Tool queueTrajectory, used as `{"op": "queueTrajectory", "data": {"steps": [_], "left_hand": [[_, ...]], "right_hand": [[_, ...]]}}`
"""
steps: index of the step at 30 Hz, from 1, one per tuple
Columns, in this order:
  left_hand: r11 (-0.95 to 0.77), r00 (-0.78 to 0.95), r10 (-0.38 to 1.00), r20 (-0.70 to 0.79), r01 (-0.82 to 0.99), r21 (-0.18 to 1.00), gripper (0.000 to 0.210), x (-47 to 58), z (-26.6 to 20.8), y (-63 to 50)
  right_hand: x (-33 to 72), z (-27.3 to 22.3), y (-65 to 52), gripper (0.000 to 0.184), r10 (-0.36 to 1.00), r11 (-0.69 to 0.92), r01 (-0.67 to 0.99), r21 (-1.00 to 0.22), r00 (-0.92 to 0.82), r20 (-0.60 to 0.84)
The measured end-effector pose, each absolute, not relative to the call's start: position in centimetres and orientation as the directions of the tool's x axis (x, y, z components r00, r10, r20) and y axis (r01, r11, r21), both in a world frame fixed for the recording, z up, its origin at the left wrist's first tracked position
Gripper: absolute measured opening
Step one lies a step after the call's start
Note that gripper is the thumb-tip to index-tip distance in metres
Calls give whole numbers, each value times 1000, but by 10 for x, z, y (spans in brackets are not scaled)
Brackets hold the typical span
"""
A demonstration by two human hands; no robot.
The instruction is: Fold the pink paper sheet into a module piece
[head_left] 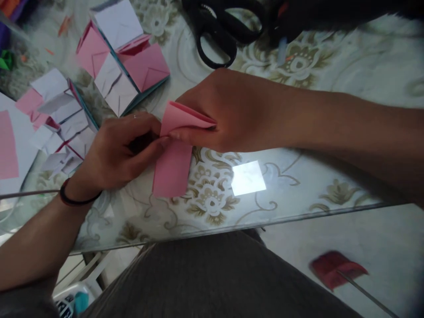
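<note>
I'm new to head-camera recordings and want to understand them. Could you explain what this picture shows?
There is no machine here: these are a person's bare hands. The single picture comes from a camera worn on that person's head, looking forward and down. The left hand and right hand both grip a strip of pink paper, which is folded over near its top. Beneath them is a flower-patterned table. On it, towards the upper left, lie two folded pink-and-white paper pieces. Black-handled scissors lie beyond the right hand.
</note>
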State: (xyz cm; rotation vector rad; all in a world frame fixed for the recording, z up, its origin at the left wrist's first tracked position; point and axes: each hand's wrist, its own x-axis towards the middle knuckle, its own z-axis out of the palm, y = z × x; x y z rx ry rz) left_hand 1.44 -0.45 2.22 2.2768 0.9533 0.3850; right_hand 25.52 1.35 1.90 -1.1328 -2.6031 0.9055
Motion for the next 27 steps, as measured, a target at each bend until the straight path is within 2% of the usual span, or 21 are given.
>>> {"op": "queueTrajectory", "data": {"steps": [6,14,19,27], "left_hand": [[-524,674,739,23,552,649,21,14,22,-5],[-542,688,725,28,545,639,20,15,23,-5],[-559,700,713,41,532,636,19,15,23,-5],[-571,713,700,49,516,639,19,14,25,-3]], "right_hand": [[255,20,14,29,704,568,630,-529,-705,-84],[255,19,14,26,717,526,633,-568,-689,-103],[256,21,14,33,707,525,620,-583,-699,-106],[255,22,13,34,699,533,612,-584,-708,-103]]}}
